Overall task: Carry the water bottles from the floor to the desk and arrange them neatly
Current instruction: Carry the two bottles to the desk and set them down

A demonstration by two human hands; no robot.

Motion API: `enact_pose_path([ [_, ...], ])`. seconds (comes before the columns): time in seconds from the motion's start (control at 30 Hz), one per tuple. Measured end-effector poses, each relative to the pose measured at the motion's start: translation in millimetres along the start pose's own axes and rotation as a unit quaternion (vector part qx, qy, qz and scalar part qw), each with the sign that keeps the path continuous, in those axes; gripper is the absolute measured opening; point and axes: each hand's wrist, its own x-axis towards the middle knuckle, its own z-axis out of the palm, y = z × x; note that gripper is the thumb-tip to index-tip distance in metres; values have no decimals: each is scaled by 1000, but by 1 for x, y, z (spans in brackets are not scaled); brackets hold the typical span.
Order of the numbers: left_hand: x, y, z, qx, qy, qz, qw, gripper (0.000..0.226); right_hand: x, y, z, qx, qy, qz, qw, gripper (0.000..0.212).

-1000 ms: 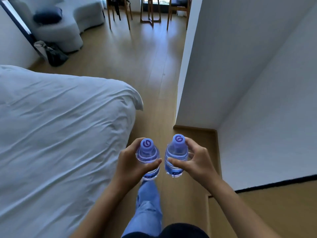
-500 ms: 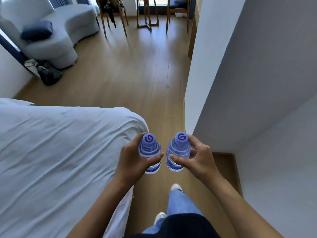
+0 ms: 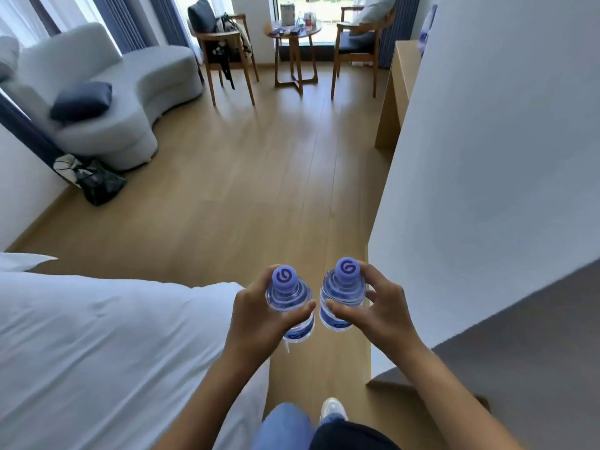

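Observation:
Two small clear water bottles with lilac caps are carried upright in front of me, side by side and almost touching. My left hand (image 3: 256, 316) grips the left bottle (image 3: 287, 295) round its body. My right hand (image 3: 380, 311) grips the right bottle (image 3: 342, 292) the same way. Both are held above the wooden floor, between the bed and the white wall. The light wooden desk (image 3: 394, 92) stands far ahead on the right, its end panel showing past the wall corner. A further bottle (image 3: 427, 26) shows on top of it.
A white bed (image 3: 107, 345) fills the lower left. A white wall (image 3: 487, 157) runs along the right. Ahead lie a grey sofa (image 3: 130, 102), a dark bag (image 3: 97, 183) on the floor, two wooden chairs and a small round table (image 3: 292, 30) by the window.
I have walked forward along the bed with both bottles held the same way. More of the room, the desk's end and the window area has come into view.

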Motion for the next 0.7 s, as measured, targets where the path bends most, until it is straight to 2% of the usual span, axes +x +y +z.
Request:
enact_pose_path([
  [0.07,39,-10,3,-3,7,-6,1000,53,41,5,0,-1,4,1,1000,57],
  [0.27,170,-47,13,-5,15,-10,1000,47,160,31,5,5,21,9,1000,56],
  [0.7,479,-103,28,-23,-87,28,996,44,428,72,21,10,96,55,994,53],
])
